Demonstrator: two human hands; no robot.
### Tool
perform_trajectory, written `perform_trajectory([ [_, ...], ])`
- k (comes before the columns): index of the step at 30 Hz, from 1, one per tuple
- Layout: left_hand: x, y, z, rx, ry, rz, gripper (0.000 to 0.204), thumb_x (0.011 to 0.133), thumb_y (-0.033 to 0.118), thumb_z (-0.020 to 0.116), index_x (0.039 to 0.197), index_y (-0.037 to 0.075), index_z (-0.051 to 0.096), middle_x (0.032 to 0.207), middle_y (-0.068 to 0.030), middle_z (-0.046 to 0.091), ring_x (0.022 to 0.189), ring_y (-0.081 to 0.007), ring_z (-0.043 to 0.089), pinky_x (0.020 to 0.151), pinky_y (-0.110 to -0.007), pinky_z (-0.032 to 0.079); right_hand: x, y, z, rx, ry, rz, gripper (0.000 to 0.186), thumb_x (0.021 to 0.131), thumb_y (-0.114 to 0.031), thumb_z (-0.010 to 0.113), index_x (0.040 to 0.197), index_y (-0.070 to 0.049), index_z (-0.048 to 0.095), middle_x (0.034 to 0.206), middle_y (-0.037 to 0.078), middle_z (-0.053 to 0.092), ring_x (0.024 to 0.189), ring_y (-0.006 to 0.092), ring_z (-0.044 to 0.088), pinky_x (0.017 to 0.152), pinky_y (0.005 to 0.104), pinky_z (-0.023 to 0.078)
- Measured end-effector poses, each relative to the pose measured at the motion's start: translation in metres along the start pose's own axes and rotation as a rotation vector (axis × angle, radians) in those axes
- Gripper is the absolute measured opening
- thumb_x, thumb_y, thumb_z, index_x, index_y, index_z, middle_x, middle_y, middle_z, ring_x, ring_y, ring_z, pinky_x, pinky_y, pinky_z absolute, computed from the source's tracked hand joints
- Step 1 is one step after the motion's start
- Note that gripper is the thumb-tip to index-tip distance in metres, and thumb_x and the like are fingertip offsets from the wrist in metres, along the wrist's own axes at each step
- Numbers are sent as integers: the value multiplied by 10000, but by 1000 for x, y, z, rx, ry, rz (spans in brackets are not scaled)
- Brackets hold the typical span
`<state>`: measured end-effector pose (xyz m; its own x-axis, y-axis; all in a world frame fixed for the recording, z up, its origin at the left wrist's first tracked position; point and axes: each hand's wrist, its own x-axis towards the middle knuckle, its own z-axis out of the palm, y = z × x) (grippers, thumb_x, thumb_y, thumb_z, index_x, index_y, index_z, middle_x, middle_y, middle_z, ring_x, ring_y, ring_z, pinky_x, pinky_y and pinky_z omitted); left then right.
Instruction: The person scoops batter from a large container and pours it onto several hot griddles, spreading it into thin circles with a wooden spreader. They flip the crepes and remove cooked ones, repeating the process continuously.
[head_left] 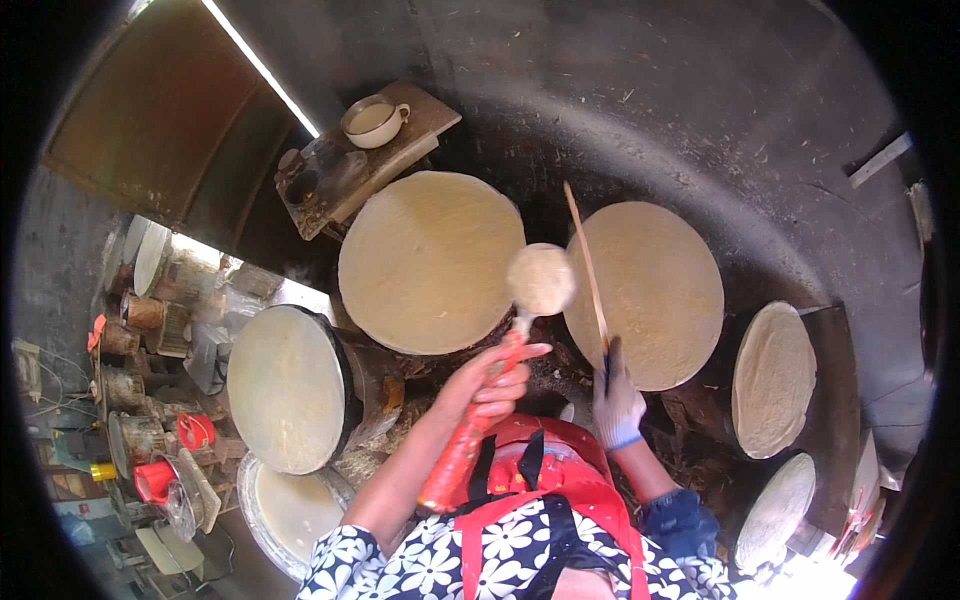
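Note:
My left hand (488,388) is closed around the red-wrapped handle of a ladle (541,278). The ladle's round bowl, coated in pale batter, is held up between two griddles, slightly blurred. On the left of it lies a large round pancake (430,265), pale and thin, covering its griddle. Another pancake (655,295) covers the griddle to the right. My right hand (618,405), in a whitish glove, grips a long thin wooden stick (586,255). The stick points away from me, over the left edge of the right pancake.
A wide basin (248,500) of pale batter stands at my lower left, below another round griddle (287,390). Two more pancakes (774,380) lie at the right. A white enamel cup (373,122) sits on a shelf (425,110) at the back. Red containers (154,481) are far left.

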<state>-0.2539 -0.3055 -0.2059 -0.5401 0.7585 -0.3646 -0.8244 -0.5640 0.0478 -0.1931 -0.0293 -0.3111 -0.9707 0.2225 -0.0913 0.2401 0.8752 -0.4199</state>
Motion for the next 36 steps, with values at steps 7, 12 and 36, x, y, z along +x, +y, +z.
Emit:
perform_trajectory([
  [7, -107, 11, -39, -196, 216, 331, 501, 1146, 286, 428, 1525, -41, 453, 634, -2, 417, 393, -80, 374, 297, -256, 316, 163, -92, 38, 190, 141, -24, 712, 999, -413, 627, 1633, -174, 408, 1087, 288, 737, 956, 467, 726, 834, 552, 562],
  [12, -161, -7, -51, -388, 89, 527, 519, 1166, 307, 366, 1523, -64, 441, 683, -26, 446, 412, -110, 421, 310, -265, 359, 220, -143, 44, 94, -15, 14, 756, 1012, -399, 574, 1670, -138, 307, 1214, 276, 722, 1087, 453, 706, 945, 537, 550],
  [36, -202, 6, -53, -399, 2, 695, 516, 1154, 272, 364, 1538, -68, 410, 702, -38, 503, 412, -94, 417, 305, -245, 372, 183, -224, -90, 820, -39, -118, 475, 844, -173, 806, 1269, -9, 673, 779, 18, 640, 510, 121, 544, 433, 300, 422],
])
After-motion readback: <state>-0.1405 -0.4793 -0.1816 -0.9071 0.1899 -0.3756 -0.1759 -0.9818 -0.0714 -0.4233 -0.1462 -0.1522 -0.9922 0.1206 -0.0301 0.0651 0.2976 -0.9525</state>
